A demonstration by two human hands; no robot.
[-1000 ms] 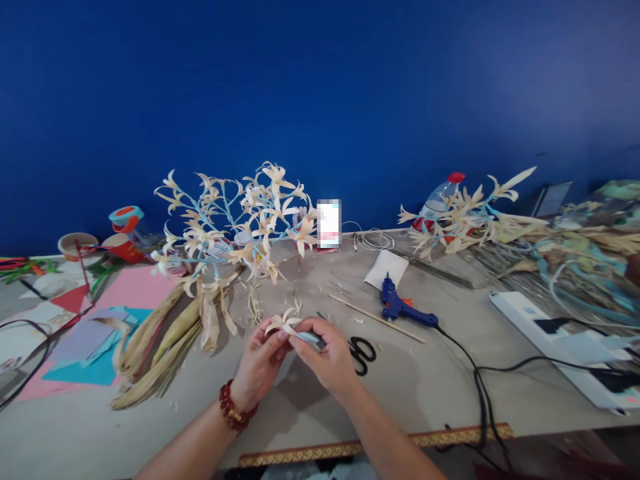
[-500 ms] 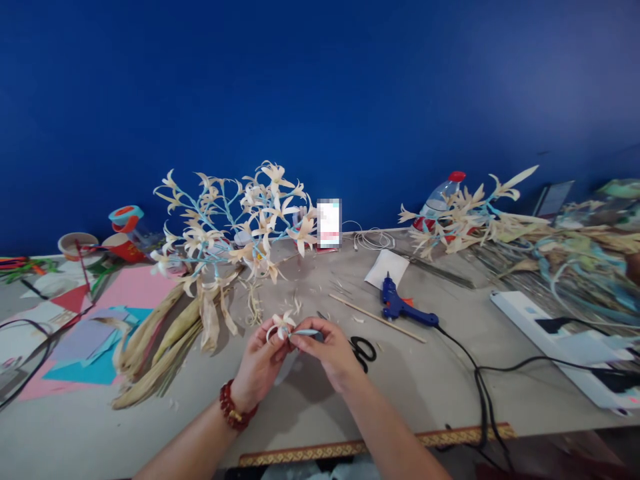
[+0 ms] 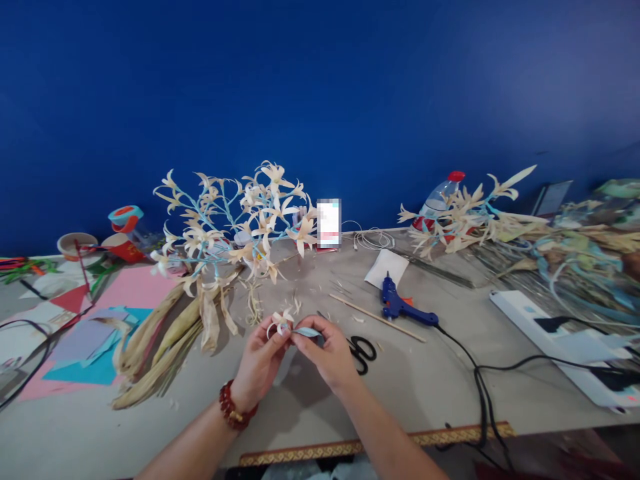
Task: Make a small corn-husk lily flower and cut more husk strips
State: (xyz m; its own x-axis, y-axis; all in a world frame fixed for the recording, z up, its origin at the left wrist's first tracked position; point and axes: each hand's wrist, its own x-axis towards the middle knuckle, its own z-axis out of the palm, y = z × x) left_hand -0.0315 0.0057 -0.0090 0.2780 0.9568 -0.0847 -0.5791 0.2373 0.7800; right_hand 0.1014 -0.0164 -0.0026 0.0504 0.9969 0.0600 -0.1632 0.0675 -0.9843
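A deep blue wall (image 3: pixel 320 87) rises behind a grey surface (image 3: pixel 410 380), which is strewn with craft materials. The biggest item on it is a branching arrangement of cream artificial flowers (image 3: pixel 263 227) on light blue stems, toward the back and left of centre. A smaller flower spray (image 3: pixel 465 207) leans at the right, in front of a red-capped plastic bottle (image 3: pixel 443 197). Dried husks (image 3: pixel 183 333) lie in a long bundle at the left, next to sheets of pink paper (image 3: pixel 140 287). A white power strip (image 3: pixel 525 327) with plugs in it stretches along the right side.

Near the front centre are the person's two hands, close together above the surface. The left hand (image 3: pixel 260 363) (a dark red bead bracelet (image 3: pixel 231 412) circles its wrist) has its fingers pinched on the base of a single cream flower, and the right hand (image 3: pixel 330 350) has its thumb and fingers closed on a pale blue strip. Right of them, a blue glue gun (image 3: pixel 400 307) rests by a thin wooden stick (image 3: pixel 377 319); black-handled scissors (image 3: pixel 373 348) lie partly hidden behind the right hand. The single cream flower (image 3: pixel 281 323) sits at the left fingertips, petals upward, and the pale blue strip (image 3: pixel 306 331) runs rightward from just beside it; whether they are joined, I cannot tell.
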